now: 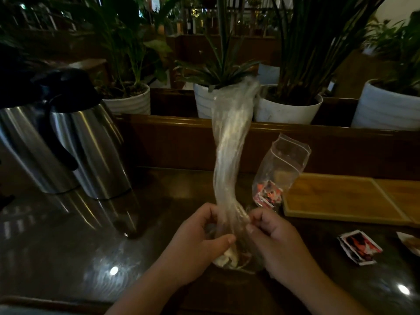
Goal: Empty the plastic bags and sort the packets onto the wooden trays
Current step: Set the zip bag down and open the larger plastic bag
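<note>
Both of my hands meet low over the dark glossy table [68, 246]: my left hand [195, 242] and right hand [275, 242] have their fingers pinched on the neck of a clear plastic bag [229, 155], whose twisted top rises upright while pale packets [227, 258] sit in its bottom between my palms. To the right lies a loose red packet [359, 247]. Farther back, a second zip bag [279, 169] with red packets leans beside the wooden tray [341, 198]. Steel flasks [75, 144] stand left, potted plants [288, 108] behind.

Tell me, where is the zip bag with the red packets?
The zip bag stands on the table right of centre, just behind the right hand, leaning against the wooden tray.
</note>
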